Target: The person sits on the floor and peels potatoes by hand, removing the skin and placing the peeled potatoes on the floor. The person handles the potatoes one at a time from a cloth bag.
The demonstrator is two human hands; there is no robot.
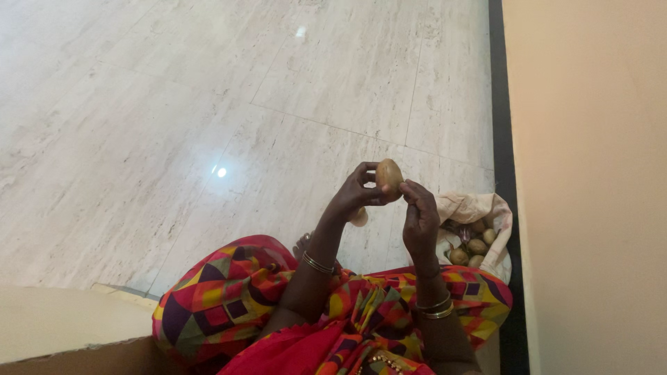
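Left hand (356, 193) first: we see it raised in front of the body, its fingers curled around the left side of a brown potato (390, 177), thumb and fingertips pressed against the skin. We find the right hand (420, 217) just beside it, its fingertips touching the right edge of the same potato, so both hands grasp it between them. We see the potato held upright in the air above the floor (174, 125), well clear of it, roughly at the middle of the view.

We notice thin metal bangles on both wrists, one on the left (317, 263) and two on the right (435, 308). Below the hands we see the lap, covered in a bright patterned cloth (229, 292) of red, yellow, purple and pink shapes.

To the right of the right hand, on the floor near the wall (590, 173), we see an open pale cloth bag (479, 208) with several more potatoes (476, 246) lying inside it. We make out a small pale object (359, 217) under the left hand, but we cannot tell what it is. We see the floor as pale, glossy stone tiles with a light reflected on them, and a dark strip (501, 104) running along the foot of the wall.
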